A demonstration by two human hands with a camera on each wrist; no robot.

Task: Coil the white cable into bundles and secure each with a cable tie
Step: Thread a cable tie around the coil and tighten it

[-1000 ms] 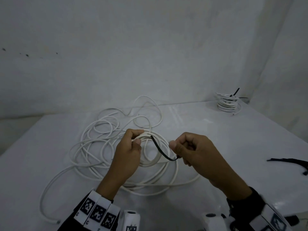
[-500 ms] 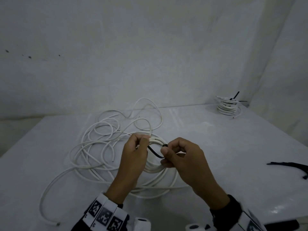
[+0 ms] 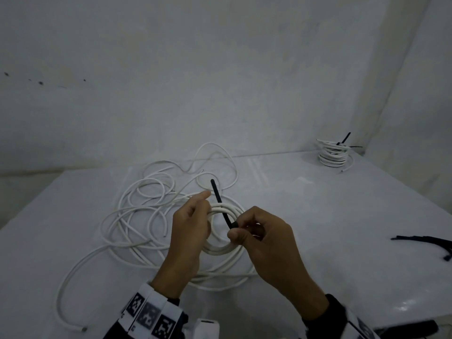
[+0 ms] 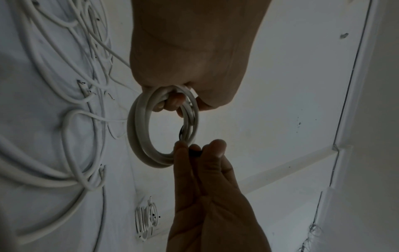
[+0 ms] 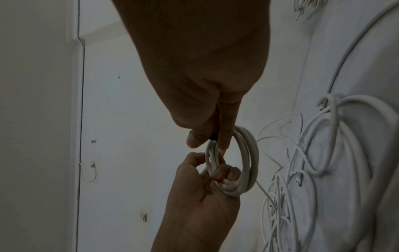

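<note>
right hand (image 3: 265,237): fingers (image 5: 195,139) pinching the head end of a black cable tie (image 3: 221,206), near side of the coil.
left hand (image 3: 192,226): fingers (image 5: 224,172) curled through the white cable coil (image 3: 223,231), gripping its turns together; index finger sticks out straight toward the far side.
cable tie: crosses over the coil's far-right arc, free tail pointing up and away past the left index finger.
change: a second ago the tie hung as a slack curve between the hands, half a second ago it was bunched short at the coil; now the tail stands straight out beyond the coil. Reads as the strap fed through and pulled; whether it has locked can't be seen.
task meaning: this bundle looks close to secured, cinching probably next.
coil position: held just above the tabletop (image 3: 318,216), over the loose white cable (image 3: 137,216) spread to the left.
finished bundle (image 3: 333,155): far right corner, tied.
spare ties (image 3: 430,243): right edge of tabletop.
</note>
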